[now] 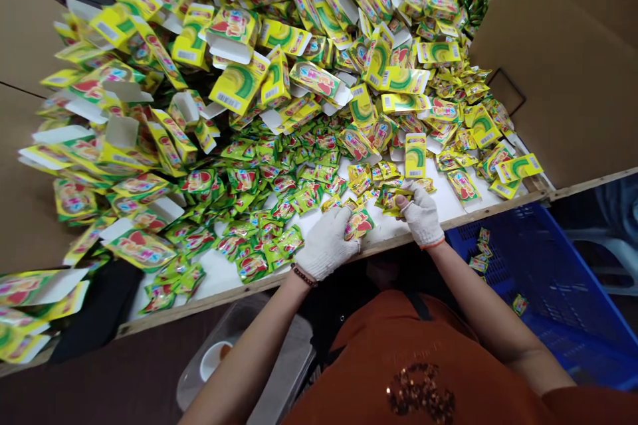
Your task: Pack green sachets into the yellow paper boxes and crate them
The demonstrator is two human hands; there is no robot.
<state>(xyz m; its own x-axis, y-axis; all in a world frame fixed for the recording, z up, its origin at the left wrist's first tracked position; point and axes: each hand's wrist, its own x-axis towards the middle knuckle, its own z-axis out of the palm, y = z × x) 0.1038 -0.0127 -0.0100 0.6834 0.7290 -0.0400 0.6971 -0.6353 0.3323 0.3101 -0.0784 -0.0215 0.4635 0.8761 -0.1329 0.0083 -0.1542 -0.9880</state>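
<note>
My left hand [326, 244], in a white knit glove, is closed around a small printed carton [359, 224] near the table's front edge. The carton is yellow and green with pink-red lettering; my fingers hide part of it. To its right, my gloved right hand [421, 216] is closed, pinching yellow candy sachets [389, 199] between thumb and fingers. Loose yellow sachets [359, 179] lie on the white tabletop just beyond both hands. Many green candy sachets [279, 186] are spread left of my left hand. An upright yellow carton [415, 155] stands behind my right hand.
A tall heap of yellow cartons [239, 86], many with flaps raised, covers the back and left. Cardboard panels [563, 73] border the table. Below right is a blue crate [563, 305] with a few sachets. A clear plastic container [224, 325] sits below left.
</note>
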